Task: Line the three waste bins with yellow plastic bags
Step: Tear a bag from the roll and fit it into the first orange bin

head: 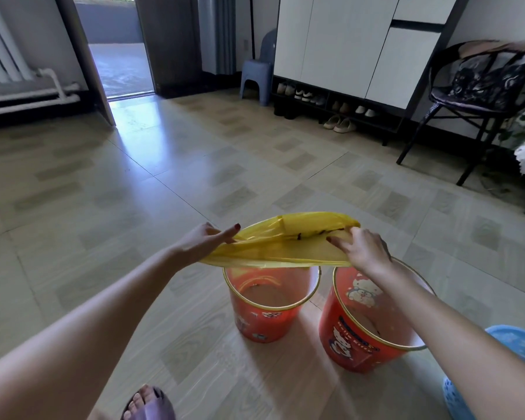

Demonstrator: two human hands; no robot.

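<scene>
Item: yellow bag (281,244), thin film, held stretched in the air above the floor (134,189), over the far rim of the left orange bin (270,316); mouth partly spread, dark print visible inside

Left hand (205,242): fingers closed on the bag's left edge, thumb on top
Right hand (362,248): fingers pinched on the bag's right edge, knuckles up; forearm crosses over the right orange bin (364,334)

Bins: two orange bins stand side by side on the floor, near each other but apart, both unlined and apparently empty; a blue container (522,344) shows at the right edge, too cropped to tell whether it is the third bin

Stage, as judged: first bag being opened; no bin lined yet

Risks, as judged:
- film may stay stuck to itself, so only one layer goes over the rim and the bag does not open inside
- overstretching between the two hands could tear the thin plastic
- light bins may tip or slide when the bag is pressed down
- the right forearm could knock the right bin while lowering
- trapped air may balloon the bag and lift it off the rim
</scene>
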